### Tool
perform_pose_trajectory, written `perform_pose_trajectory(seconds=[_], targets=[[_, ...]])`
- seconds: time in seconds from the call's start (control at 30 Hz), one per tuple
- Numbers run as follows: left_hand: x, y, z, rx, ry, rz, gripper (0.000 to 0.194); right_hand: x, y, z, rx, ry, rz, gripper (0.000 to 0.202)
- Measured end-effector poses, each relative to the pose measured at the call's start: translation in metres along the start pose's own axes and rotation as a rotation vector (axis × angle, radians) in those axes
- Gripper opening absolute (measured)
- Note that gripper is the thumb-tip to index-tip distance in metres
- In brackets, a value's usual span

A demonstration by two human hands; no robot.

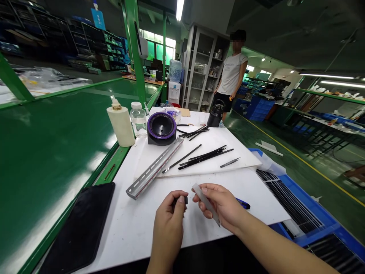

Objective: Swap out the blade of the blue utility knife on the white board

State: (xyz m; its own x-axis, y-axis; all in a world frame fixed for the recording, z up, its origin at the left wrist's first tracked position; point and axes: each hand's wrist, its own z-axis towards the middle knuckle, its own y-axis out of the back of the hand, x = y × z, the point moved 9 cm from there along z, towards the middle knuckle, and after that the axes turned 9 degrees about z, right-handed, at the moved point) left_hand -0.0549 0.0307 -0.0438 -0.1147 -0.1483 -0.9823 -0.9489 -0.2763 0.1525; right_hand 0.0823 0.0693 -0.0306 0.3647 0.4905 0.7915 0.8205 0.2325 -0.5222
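My left hand (170,217) is closed around a small black piece (186,200), most of it hidden by the fingers. Pinched in my right hand (221,205) is a flat, pale grey strip (205,202) with a pointed lower end; its exact kind I cannot tell. The two hands are a little apart above the white board. Beside my right wrist lies a blue-and-black tool (243,204), partly covered by the hand. Beyond the hands are several thin black strips (203,156), tweezers (229,162) and a slotted grey metal channel (155,167).
At the back stand a purple-rimmed black round device (162,127), a clear bottle (138,118) and a cream dispenser bottle (121,125). A black tablet (81,224) lies at left. Blue bins (327,224) holding dark strips are at right. A person (231,72) stands beyond the table.
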Motion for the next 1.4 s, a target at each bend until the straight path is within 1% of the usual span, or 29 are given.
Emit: perform_pose_trajectory(seconds=[0.1,0.2,0.27,0.33,0.4,0.53,0.67,0.77,0.87,0.93,1.03,1.1,1.2,1.3,1.4], targets=[[0.004,-0.007,0.001,0.046,0.037,0.049,0.033,-0.003,0.011,0.010,-0.053,-0.004,-0.020,0.019],[0.004,-0.013,-0.001,0.093,0.054,0.103,0.032,-0.008,0.022,0.021,-0.099,-0.064,-0.080,0.019],[0.002,-0.017,-0.003,0.121,0.044,0.133,0.031,-0.010,0.025,0.027,-0.093,-0.109,-0.155,0.019],[-0.003,-0.020,-0.006,0.148,0.019,0.158,0.029,-0.010,0.024,0.031,-0.042,-0.153,-0.262,0.017],[-0.006,-0.019,-0.006,0.144,0.012,0.199,0.026,-0.008,0.021,0.035,0.029,-0.194,-0.393,0.017],[-0.008,-0.008,-0.005,0.042,0.068,0.343,0.020,0.005,0.018,0.045,0.141,-0.260,-0.680,0.020],[-0.014,-0.008,-0.006,-0.007,0.024,0.384,0.019,0.026,0.013,0.048,0.240,-0.308,-0.982,0.016],[-0.017,-0.009,-0.008,-0.035,-0.007,0.408,0.020,0.041,0.001,0.045,0.322,-0.332,-1.187,0.010],[-0.020,-0.012,-0.008,-0.027,-0.041,0.392,0.020,0.049,-0.017,0.041,0.410,-0.349,-1.316,0.009],[-0.019,-0.014,-0.009,-0.010,-0.039,0.354,0.020,0.051,-0.029,0.038,0.473,-0.354,-1.354,0.012],[-0.014,-0.015,-0.010,0.020,0.021,0.267,0.020,0.051,-0.041,0.034,0.563,-0.360,-1.360,0.019],[-0.009,-0.016,-0.010,0.039,0.055,0.181,0.018,0.050,-0.044,0.031,0.618,-0.376,-1.340,0.022],[-0.005,-0.018,-0.011,0.080,0.059,0.052,0.016,0.049,-0.046,0.025,0.681,-0.407,-1.286,0.025],[-0.004,-0.022,-0.011,0.128,0.020,-0.070,0.016,0.050,-0.048,0.020,0.711,-0.415,-1.236,0.027],[-0.013,-0.021,-0.016,0.135,-0.102,-0.128,0.014,0.049,-0.053,0.016,0.736,-0.407,-1.195,0.027]])
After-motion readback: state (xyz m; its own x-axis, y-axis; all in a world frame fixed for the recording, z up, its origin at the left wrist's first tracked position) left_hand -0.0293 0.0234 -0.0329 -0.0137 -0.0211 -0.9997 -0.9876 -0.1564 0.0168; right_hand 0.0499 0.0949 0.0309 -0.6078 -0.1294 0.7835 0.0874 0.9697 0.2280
